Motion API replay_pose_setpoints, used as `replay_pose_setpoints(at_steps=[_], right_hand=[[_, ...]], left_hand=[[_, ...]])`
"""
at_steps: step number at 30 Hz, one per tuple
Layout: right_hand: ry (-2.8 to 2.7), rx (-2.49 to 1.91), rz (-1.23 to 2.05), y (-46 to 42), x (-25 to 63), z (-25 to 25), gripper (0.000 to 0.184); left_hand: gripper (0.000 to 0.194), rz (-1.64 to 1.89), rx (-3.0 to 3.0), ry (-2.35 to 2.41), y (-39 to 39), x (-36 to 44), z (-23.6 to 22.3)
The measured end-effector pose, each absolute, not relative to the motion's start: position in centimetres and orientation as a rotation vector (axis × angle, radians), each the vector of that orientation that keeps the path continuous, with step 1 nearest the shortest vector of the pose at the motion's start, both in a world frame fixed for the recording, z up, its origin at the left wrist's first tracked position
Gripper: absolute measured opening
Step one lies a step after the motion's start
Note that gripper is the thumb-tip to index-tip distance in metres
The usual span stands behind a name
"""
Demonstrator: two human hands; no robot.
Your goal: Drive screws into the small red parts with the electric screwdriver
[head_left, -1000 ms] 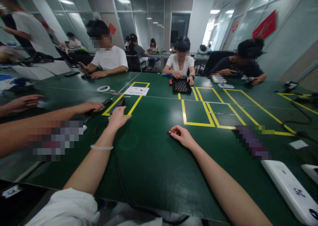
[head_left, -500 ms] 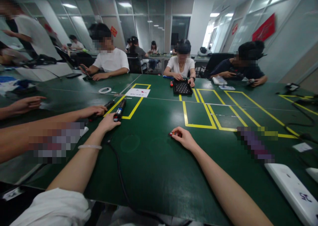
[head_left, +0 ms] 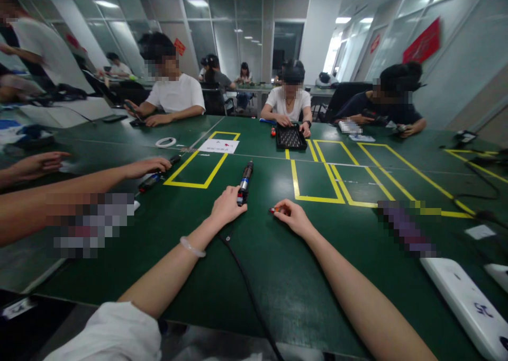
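My left hand (head_left: 227, 206) is closed round the rear end of an electric screwdriver (head_left: 246, 177), dark with a silver and blue band, its tip pointing away from me. A black cable (head_left: 242, 263) runs from near my left wrist towards the table's front edge. To the right of the screwdriver, my right hand (head_left: 294, 216) rests low over the table with thumb and fingers pinching a small red and dark piece (head_left: 273, 210). Fingers cover much of that piece, so its kind is unclear.
At left, a co-worker's hand (head_left: 153, 165) lies by a second electric screwdriver (head_left: 151, 182). Yellow tape outlines (head_left: 319, 199) mark the green table. Across it, a person handles a black tray (head_left: 291, 138). A white power strip (head_left: 460, 297) lies at right, a white tape roll (head_left: 165, 142) at back left.
My left hand has carried the electric screwdriver to the right, from beside the taped box towards my right hand. The cable shifted along with it. My right hand has stayed in place.
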State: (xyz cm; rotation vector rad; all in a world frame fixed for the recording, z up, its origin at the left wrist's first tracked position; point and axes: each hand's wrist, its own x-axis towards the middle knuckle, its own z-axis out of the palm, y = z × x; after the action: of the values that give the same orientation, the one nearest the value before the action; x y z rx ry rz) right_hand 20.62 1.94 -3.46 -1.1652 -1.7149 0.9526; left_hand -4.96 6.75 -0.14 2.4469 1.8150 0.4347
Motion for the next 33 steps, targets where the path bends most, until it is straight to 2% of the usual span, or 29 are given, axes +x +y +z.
replay_pose_setpoints(at_steps=[9,19,27,33], right_hand=[[-1.692,-1.1,0.91,1.6,20.6,-3.3,0.024],[-1.888,-1.061,0.689,1.2,20.9,-3.3,0.01],[-1.88,-1.033,0.725,1.3,21.3,-3.1,0.012],[-1.779,-1.011,0.956,1.8,21.3,-4.1,0.018]], left_hand=[[0.065,0.455,2.556,1.433,2.8,1.4,-0.2],[0.071,0.437,2.561,1.348,2.4,1.7,-0.5],[0.072,0.411,2.623,1.353,2.2,1.6,-0.6],[0.073,0.376,2.698,1.413,2.0,2.2,-0.2]])
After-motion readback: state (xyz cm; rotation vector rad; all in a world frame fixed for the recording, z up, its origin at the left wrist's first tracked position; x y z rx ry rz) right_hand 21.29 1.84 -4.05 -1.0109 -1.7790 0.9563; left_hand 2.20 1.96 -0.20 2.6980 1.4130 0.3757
